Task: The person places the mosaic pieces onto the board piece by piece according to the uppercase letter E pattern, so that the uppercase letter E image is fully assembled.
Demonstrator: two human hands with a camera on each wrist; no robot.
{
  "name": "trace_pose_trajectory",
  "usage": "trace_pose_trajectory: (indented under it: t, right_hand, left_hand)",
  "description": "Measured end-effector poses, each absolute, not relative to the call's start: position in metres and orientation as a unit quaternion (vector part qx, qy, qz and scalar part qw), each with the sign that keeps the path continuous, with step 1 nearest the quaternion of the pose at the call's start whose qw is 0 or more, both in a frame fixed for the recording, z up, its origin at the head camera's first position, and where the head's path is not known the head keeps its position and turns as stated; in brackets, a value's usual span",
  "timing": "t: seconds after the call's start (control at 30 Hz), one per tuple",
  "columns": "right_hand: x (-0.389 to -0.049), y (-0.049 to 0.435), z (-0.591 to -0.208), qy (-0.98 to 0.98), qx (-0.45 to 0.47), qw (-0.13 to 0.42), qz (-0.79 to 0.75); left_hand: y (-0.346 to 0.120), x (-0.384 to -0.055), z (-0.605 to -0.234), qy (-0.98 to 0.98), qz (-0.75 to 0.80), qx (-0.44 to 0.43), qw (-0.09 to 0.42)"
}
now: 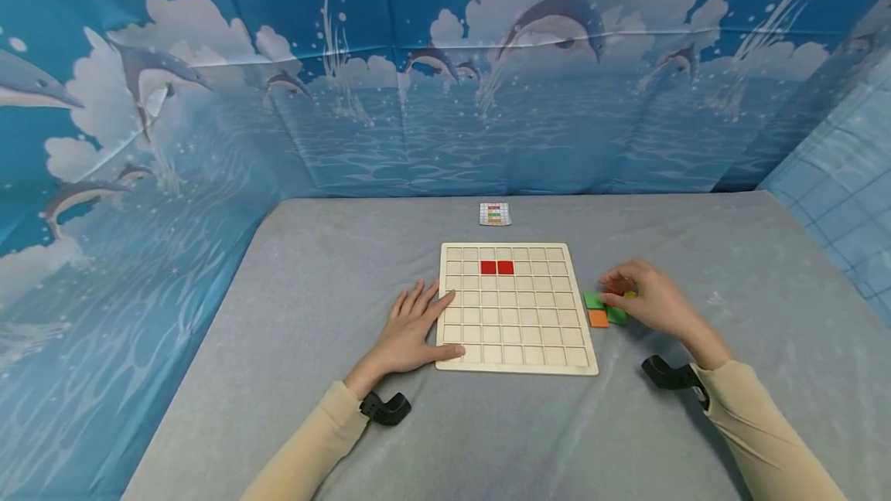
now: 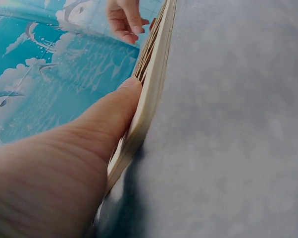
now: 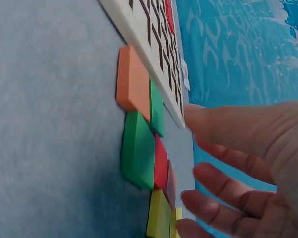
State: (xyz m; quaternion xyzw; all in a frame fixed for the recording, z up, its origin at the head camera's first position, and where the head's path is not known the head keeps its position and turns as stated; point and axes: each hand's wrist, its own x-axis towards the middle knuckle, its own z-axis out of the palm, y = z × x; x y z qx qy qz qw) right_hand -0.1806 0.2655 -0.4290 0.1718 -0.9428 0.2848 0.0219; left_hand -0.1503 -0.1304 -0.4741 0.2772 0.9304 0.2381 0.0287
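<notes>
A pale wooden grid board (image 1: 518, 317) lies on the table with two red square tiles (image 1: 496, 267) side by side in an upper row. My left hand (image 1: 411, 327) rests spread on the board's left side, its thumb (image 2: 114, 106) on the near left corner. To the right of the board, my right hand (image 1: 647, 296) hovers at a small group of tiles, fingers bent and apart, with nothing seen between them. In the group are an orange tile (image 3: 133, 84), green tiles (image 3: 139, 148), a red tile (image 3: 160, 163) and yellow tiles (image 3: 159, 215), partly hidden by the hand in the head view.
Beyond the board lies a small card (image 1: 495, 214) printed with a coloured grid. A grey cloth (image 1: 334, 253) covers the table. Behind it and to the left hangs a blue dolphin curtain (image 1: 445, 130).
</notes>
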Motion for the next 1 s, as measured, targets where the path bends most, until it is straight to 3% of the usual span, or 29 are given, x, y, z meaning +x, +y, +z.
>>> trace_pose_trajectory:
  t: [0.23,1.0]
  right_hand:
    - [-0.182,0.272,-0.432,-0.950,0.169,-0.034,0.260]
    - [-0.192,0.271,-0.429,-0.954,0.143,-0.076,0.252]
  left_hand:
    - [-0.129,-0.150,-0.472,0.932,0.233,0.274,0.033]
    - [-0.130,-0.151,-0.474,0.932,0.236,0.273,0.032]
